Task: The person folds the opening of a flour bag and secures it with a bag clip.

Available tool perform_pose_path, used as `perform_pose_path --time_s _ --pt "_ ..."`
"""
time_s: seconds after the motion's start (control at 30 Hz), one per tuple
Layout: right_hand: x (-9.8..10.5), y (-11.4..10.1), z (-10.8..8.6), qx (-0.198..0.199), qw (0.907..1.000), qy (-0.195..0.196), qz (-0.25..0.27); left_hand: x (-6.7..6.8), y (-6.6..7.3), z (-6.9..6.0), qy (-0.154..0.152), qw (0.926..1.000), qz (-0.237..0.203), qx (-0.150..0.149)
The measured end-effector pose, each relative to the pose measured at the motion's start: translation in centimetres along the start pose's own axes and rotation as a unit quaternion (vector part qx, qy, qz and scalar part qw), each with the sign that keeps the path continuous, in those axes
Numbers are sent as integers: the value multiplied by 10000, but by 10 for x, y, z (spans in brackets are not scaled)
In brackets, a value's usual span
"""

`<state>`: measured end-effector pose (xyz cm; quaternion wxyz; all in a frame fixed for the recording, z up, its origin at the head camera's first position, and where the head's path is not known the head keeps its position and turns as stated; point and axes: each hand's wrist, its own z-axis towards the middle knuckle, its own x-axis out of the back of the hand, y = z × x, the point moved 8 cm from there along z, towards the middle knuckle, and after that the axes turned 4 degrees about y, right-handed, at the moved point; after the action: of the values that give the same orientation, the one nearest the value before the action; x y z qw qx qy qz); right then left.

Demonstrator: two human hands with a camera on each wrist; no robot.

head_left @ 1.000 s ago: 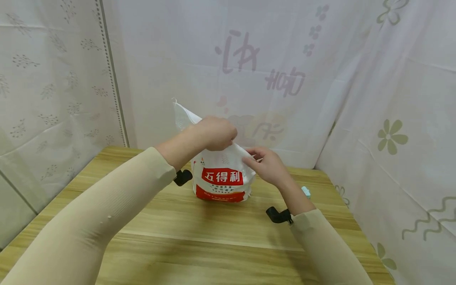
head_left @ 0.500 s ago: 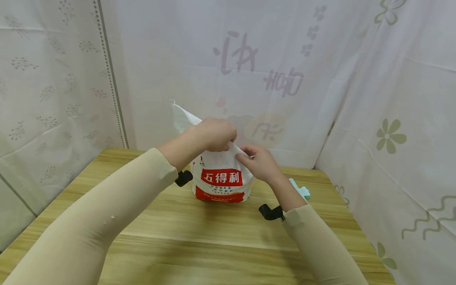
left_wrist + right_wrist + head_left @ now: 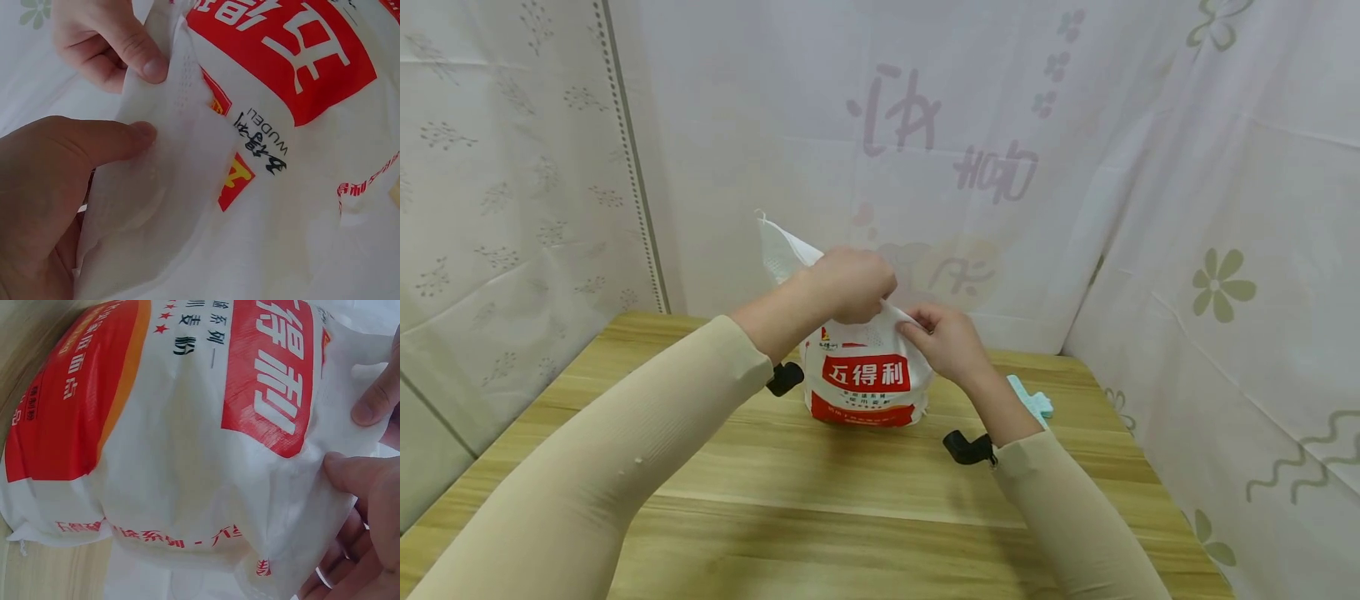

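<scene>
Nr far edge of counter (image 3: pixel 820 492), approx. mid-width: 1 white/red bag (image 3: pixel 865 375), standing. 2 hands on it: L hand (image 3: pixel 853 286), fingers pinching its top edge; R hand (image 3: pixel 951 342), fingers pinching same edge just beside. 1 mint-green item (image 3: pixel 1032 402) nr far R corner, partly behind R forearm (image 3: pixel 1011 408).

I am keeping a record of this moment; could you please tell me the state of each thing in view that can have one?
White bag: standing on the wooden table, top partly folded over; cannot tell if its mouth is open.
Left hand: pinching the bag's top.
Right hand: pinching the bag's top edge.
Teal item: lying on the table, partly hidden by the right arm.
Curtains: hanging, creased.
</scene>
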<state>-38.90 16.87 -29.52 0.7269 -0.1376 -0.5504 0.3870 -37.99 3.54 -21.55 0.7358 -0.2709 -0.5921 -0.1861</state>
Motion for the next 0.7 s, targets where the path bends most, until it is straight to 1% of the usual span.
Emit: perform_pose_path --time_s 0.13,0.3,0.43,0.53,0.7 --pt "1 1 1 -14 10000 -23 -95 0 1 0 3 9999 -82 -123" --pt "4 -3 1 97 9996 65 -266 0 2 0 29 9997 -112 -218" --pt "4 -5 1 178 9997 113 -96 1 2 1 60 9997 -162 -196" --pt "4 -6 1 165 9997 161 20 0 3 0 71 9995 -200 -237" --pt "5 -10 -1 229 9993 283 -76 1 4 -1 151 9990 -214 -369"
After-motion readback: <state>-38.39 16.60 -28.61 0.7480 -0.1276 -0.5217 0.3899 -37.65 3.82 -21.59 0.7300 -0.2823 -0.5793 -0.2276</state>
